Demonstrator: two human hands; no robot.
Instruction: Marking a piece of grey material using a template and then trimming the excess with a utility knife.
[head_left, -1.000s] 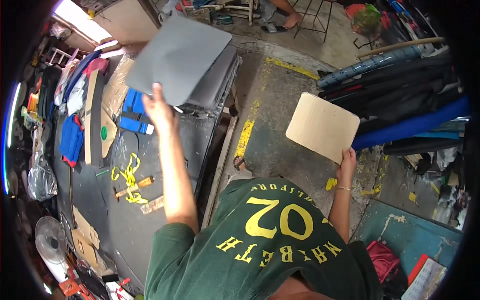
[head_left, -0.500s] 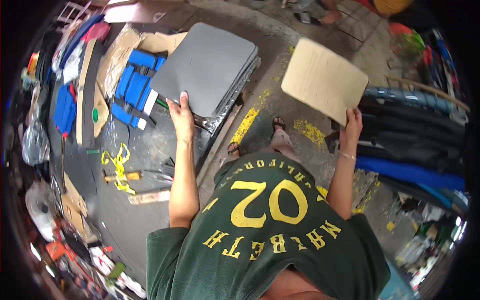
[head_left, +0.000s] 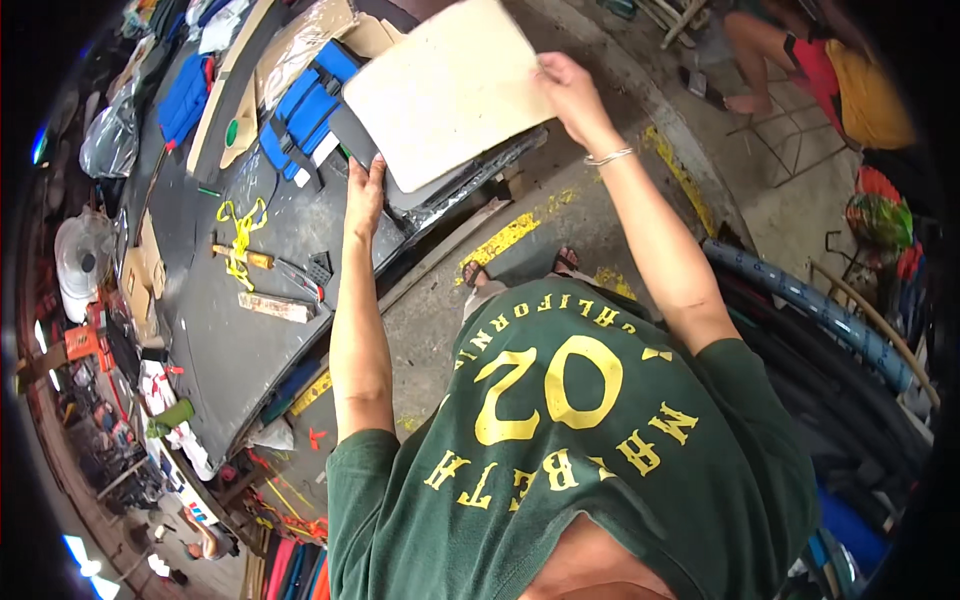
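Note:
My right hand (head_left: 578,98) pinches the right edge of a tan cardboard panel (head_left: 445,95) with rounded corners. The panel lies over a stack of dark grey sheets (head_left: 350,135), hiding most of it; whether the two touch all over I cannot tell. At the stack's near edge my left hand (head_left: 366,198) is closed, thumb on top, its other fingers partly hidden beneath. Left of the stack lies a blue strapped pack (head_left: 300,115) with black buckles.
On the black-topped table (head_left: 215,350) lie a yellow strap (head_left: 240,235), a wooden-handled tool (head_left: 245,257), scissors (head_left: 300,280) and a worn block (head_left: 277,306). Dark rolls and a blue-grey tube (head_left: 810,305) are at right. Another person's leg (head_left: 755,60) shows at upper right.
My right hand has swung the cardboard panel leftward from over the floor to above the dark grey stack. My left hand stays at the stack's edge. The view has turned.

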